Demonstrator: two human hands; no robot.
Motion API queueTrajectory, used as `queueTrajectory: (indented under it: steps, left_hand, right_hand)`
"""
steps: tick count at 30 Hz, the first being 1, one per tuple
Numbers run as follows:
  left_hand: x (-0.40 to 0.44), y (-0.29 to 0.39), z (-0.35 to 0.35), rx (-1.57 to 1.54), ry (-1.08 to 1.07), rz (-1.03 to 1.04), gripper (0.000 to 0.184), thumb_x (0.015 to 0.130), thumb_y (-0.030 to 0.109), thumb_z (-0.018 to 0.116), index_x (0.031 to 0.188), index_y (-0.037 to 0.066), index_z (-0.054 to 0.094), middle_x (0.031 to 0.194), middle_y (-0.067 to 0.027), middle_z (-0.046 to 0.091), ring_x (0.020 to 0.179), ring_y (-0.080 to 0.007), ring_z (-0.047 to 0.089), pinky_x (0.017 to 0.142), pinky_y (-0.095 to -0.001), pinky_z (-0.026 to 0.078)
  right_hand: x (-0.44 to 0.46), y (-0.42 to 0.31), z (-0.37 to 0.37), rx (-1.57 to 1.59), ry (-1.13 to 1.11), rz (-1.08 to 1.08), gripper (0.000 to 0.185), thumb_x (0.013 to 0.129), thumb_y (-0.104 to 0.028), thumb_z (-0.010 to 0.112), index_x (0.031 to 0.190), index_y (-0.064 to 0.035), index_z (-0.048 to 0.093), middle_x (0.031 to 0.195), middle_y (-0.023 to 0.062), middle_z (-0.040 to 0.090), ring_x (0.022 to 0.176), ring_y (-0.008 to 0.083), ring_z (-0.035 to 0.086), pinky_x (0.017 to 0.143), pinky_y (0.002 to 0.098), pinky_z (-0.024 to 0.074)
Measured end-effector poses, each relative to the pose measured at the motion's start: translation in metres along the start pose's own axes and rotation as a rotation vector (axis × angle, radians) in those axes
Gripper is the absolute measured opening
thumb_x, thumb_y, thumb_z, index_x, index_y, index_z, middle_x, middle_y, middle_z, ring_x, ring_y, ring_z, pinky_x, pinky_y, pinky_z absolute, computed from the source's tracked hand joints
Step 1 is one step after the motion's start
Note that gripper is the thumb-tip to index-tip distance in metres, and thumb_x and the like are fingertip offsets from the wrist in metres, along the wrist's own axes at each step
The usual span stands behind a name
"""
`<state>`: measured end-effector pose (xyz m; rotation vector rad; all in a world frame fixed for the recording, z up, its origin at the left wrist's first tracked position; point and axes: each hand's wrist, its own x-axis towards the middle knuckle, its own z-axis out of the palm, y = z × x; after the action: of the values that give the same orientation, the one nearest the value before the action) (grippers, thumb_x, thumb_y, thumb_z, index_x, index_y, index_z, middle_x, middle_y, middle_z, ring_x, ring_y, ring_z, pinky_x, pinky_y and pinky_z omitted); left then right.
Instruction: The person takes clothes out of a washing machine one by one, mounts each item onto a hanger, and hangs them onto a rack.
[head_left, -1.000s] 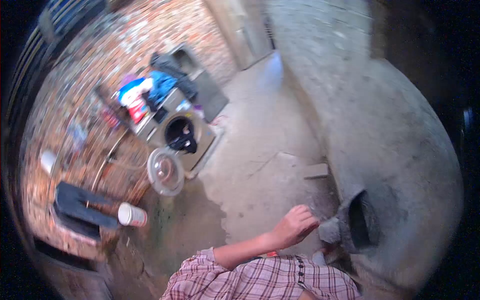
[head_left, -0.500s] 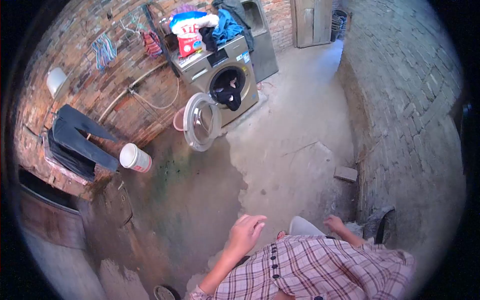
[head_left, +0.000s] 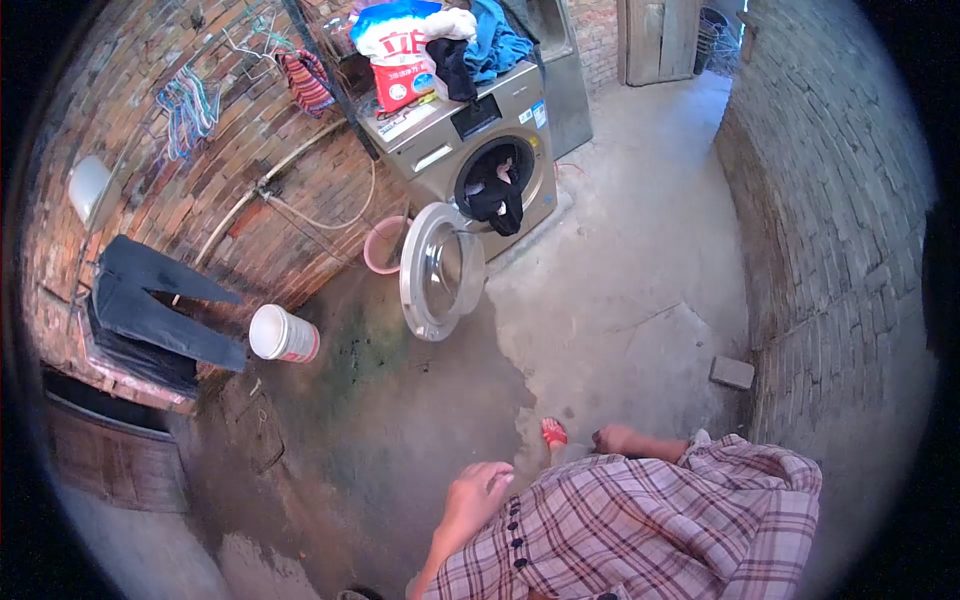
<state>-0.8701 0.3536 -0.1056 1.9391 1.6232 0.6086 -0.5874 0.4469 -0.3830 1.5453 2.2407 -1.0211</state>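
At 6 o'clock, low in view, left hand (head_left: pixel 470 505) is up in front of the plaid shirt (head_left: pixel 640 520), forearm rising from the bottom edge, hand angled toward 1 o'clock. Its fingers are loosely bent and part open, thumb apart on the inner side, nothing visible in them. Right hand (head_left: pixel 620 440) at about 4:30, forearm coming out of the sleeve roughly level, hand pointing to 9 o'clock. Fingers there look curled in; tips dark and small, can't tell how far closed or if anything is held. Hands well apart, neither on the machine. Shirt spans 4 to 6 o'clock, nearest thing to both hands. Foot in red sandal (head_left: pixel 553 432) at 5 o'clock, on the floor (head_left: pixel 620 300) between the two hands. Washing machine (head_left: pixel 415 180) at 12 o'clock, round door (head_left: pixel 430 275) swung open toward center, dark clothes (head_left: pixel 498 205) hanging out of the drum. Red, white and blue bag (head_left: pixel 402 55) on top at 11, blue cloth (head_left: pixel 495 45) to its right. Pink basin (head_left: pixel 383 245) at 10, behind the door. White bucket (head_left: pixel 283 333) at 9, tilted. Dark trousers (head_left: pixel 150 300) also at 9, farther out, by the brick wall (head_left: pixel 240 180). Block (head_left: pixel 732 372) at 3:30, near the right wall.
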Motion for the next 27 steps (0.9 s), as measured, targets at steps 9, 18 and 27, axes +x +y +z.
queueTrajectory:
  steps: [9,18,27]
  left_hand:
    - [0.074,-0.063,-0.053,-0.104,-0.050,-0.246,0.022,0.084,0.017,0.064,0.103,0.008,0.065,0.094,-0.0123,0.067,0.088,-0.0242,0.066,0.076,-0.0316,0.050]
    - [0.204,-0.117,-0.121,-0.033,-0.258,-0.068,0.024,0.086,0.025,0.060,0.107,0.011,0.061,0.092,-0.0129,0.065,0.087,-0.0290,0.063,0.075,-0.0370,0.049]
    - [0.327,-0.130,-0.167,0.044,-0.409,-0.140,0.027,0.086,0.024,0.060,0.108,0.010,0.060,0.094,-0.0138,0.065,0.088,-0.0299,0.062,0.078,-0.0379,0.048]
  right_hand:
    - [0.091,-0.001,-0.075,0.038,-0.191,-0.966,0.036,0.078,-0.033,0.056,0.092,-0.0014,0.063,0.088,0.0212,0.061,0.089,0.0363,0.060,0.076,0.0430,0.0475]
    - [0.180,-0.069,-0.135,0.286,-0.208,0.121,0.044,0.083,-0.041,0.056,0.108,-0.0056,0.062,0.102,0.0197,0.065,0.096,0.0329,0.061,0.083,0.0432,0.0469]
    - [0.336,-0.049,-0.278,0.513,0.360,0.253,0.040,0.077,-0.028,0.065,0.112,-0.0101,0.060,0.097,0.0185,0.065,0.092,0.0331,0.063,0.080,0.0425,0.0494]
